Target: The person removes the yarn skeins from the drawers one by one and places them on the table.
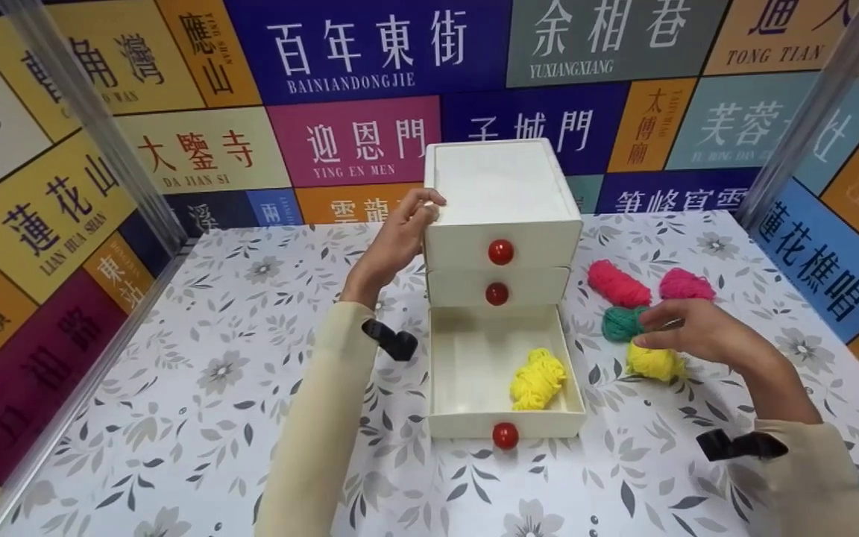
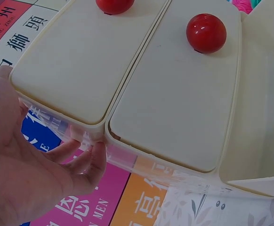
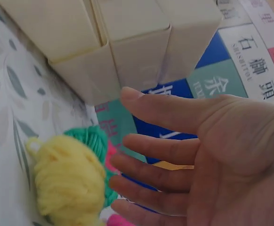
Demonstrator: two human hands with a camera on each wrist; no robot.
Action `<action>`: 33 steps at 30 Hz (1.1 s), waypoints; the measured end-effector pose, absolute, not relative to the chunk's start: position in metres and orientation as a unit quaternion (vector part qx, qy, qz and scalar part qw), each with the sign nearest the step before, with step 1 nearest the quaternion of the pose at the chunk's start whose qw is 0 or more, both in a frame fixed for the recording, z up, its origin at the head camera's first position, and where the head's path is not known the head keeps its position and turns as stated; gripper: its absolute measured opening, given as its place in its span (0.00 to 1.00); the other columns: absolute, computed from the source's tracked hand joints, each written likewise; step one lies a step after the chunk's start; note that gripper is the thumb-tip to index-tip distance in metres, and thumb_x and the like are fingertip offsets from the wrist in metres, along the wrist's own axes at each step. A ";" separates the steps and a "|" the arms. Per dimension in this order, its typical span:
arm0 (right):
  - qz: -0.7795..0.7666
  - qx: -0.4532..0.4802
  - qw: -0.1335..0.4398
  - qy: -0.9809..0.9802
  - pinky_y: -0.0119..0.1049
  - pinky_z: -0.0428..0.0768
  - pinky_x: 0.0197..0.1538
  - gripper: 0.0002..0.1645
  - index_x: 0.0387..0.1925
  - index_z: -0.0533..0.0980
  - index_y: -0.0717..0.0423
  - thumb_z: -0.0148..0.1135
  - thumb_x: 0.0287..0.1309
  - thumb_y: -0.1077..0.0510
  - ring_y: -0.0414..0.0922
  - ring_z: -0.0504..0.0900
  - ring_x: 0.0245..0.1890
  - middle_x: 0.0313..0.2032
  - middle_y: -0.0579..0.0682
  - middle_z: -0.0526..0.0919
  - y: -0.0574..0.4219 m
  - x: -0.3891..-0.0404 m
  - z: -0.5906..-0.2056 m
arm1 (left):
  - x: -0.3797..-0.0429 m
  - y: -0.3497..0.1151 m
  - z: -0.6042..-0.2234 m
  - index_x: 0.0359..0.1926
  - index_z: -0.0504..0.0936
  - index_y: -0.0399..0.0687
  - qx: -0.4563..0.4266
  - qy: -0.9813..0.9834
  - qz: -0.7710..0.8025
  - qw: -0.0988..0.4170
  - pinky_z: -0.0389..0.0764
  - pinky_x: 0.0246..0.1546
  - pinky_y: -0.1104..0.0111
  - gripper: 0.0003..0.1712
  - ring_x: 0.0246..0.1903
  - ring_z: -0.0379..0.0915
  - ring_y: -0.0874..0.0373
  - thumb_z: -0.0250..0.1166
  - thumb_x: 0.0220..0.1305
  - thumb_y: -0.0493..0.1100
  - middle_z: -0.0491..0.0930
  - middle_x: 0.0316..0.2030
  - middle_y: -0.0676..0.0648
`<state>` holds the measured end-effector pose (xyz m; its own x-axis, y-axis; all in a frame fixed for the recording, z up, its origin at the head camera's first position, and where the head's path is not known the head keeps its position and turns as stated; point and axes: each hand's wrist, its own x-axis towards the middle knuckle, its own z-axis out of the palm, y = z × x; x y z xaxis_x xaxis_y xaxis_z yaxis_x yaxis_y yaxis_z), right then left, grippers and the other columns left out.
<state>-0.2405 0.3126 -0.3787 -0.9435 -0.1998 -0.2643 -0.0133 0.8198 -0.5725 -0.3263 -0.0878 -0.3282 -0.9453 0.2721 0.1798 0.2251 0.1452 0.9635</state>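
Note:
A cream three-drawer cabinet with red knobs stands mid-table, its bottom drawer pulled out. Inside that drawer lies a yellow yarn bundle. My left hand rests against the cabinet's upper left side, fingers along the side wall and thumb near the front edge in the left wrist view. To the right of the cabinet, my right hand is over a second yellow yarn bundle, fingers extended and holding nothing. A green yarn bundle lies just behind that yellow one.
Behind the green yarn are a red yarn bundle and a magenta yarn bundle. A floral cloth covers the table. Panels printed with street names stand behind and at both sides, with clear posts at the corners.

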 end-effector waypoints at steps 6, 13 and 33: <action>-0.312 -0.093 0.104 0.940 0.55 0.80 0.57 0.32 0.59 0.77 0.60 0.68 0.61 0.43 0.59 0.78 0.55 0.55 0.63 0.82 0.282 -0.229 -0.367 | -0.326 -0.089 -0.327 0.57 0.68 0.48 0.164 0.764 0.624 0.017 0.80 0.41 0.65 0.13 0.41 0.75 0.54 0.42 0.80 0.43 0.67 0.47 0.45; -0.319 -0.137 0.079 0.934 0.55 0.81 0.57 0.28 0.58 0.78 0.57 0.69 0.60 0.47 0.59 0.80 0.55 0.54 0.60 0.83 0.253 -0.215 -0.359 | -0.326 -0.089 -0.326 0.57 0.68 0.47 0.167 0.761 0.627 0.013 0.81 0.42 0.65 0.13 0.41 0.75 0.54 0.42 0.79 0.42 0.67 0.45 0.44; -0.256 -0.301 0.159 0.905 0.62 0.74 0.64 0.27 0.59 0.78 0.51 0.70 0.55 0.60 0.62 0.73 0.65 0.63 0.56 0.78 0.202 -0.225 -0.370 | -0.326 -0.089 -0.327 0.57 0.68 0.48 0.161 0.761 0.628 0.022 0.81 0.45 0.62 0.13 0.44 0.75 0.52 0.42 0.79 0.43 0.68 0.49 0.42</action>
